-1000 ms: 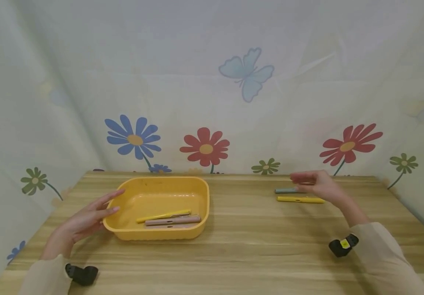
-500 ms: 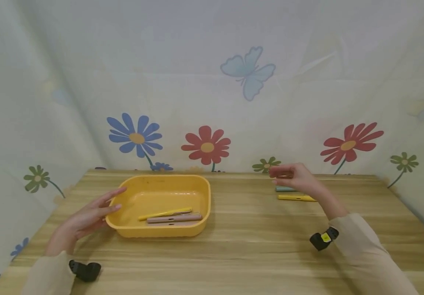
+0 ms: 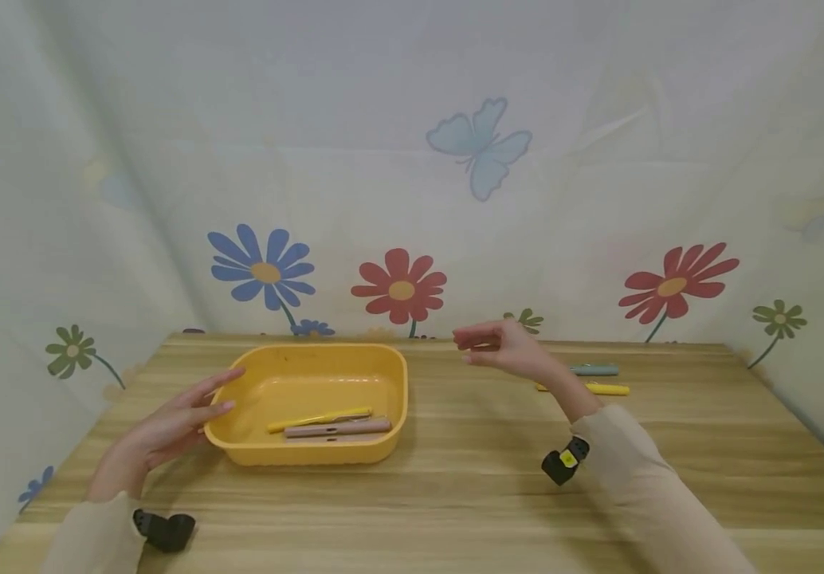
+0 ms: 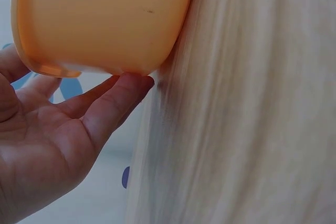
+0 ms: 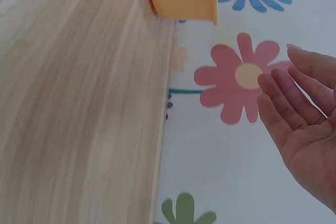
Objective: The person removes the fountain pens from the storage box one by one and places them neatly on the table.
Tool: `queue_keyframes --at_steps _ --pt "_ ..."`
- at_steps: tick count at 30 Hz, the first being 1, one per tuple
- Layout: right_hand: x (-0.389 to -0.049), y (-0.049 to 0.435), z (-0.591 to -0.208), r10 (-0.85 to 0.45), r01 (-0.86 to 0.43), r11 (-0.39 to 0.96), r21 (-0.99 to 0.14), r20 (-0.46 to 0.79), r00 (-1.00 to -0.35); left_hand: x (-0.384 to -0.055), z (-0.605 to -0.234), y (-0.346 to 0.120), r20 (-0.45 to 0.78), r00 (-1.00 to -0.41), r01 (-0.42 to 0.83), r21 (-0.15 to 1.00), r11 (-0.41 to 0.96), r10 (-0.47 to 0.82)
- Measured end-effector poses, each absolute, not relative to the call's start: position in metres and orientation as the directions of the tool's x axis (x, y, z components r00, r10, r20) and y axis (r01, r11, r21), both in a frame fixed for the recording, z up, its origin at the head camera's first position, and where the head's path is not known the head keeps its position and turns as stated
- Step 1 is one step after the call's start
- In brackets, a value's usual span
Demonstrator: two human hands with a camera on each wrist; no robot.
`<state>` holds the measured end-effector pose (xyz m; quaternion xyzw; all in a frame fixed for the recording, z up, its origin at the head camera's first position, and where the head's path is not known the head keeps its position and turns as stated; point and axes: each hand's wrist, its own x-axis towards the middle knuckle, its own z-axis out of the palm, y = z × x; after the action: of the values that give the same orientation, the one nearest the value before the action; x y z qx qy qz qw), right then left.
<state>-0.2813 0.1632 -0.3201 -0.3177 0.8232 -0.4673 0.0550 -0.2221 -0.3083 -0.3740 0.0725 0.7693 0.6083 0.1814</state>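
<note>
My left hand holds the left rim of a yellow plastic basin; in the left wrist view its fingers touch the outer wall and others reach over the rim. Inside the basin lie a yellow pen and two mauve pens, the nearer one partly hidden by the front wall. My right hand hovers above the table, right of the basin, with nothing between thumb and fingers. Behind its forearm a teal pen and another yellow pen lie on the table, both partly covered by that arm.
The wood-grain table runs back to a hanging cloth printed with flowers and a butterfly. Bare tabletop shows between the basin and the two pens at right. A black wrist camera sits on each sleeve.
My right hand has moved left from above the right-hand pens toward the basin, uncovering more of the teal pen. The left hand and basin stay in place.
</note>
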Motion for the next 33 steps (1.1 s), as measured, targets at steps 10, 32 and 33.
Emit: queue_keyframes --at_steps 10,32,33 --pt "-0.285 0.123 -0.329 -0.616 -0.439 0.301 -0.846 0.179 -0.767 -0.223 -0.375 -0.309 -0.198 -0.917 -0.111 0.961 0.254 0.346" --pt "-0.277 0.057 -0.338 -0.693 -0.477 0.274 -0.835 0.172 -0.700 -0.223 -0.375 -0.310 -0.193 -0.917 -0.107 0.962 0.250 0.349" --pt "-0.277 0.054 -0.338 -0.697 -0.475 0.268 -0.838 0.172 -0.696 -0.223 -0.374 -0.310 -0.195 -0.917 -0.109 0.962 0.250 0.348"
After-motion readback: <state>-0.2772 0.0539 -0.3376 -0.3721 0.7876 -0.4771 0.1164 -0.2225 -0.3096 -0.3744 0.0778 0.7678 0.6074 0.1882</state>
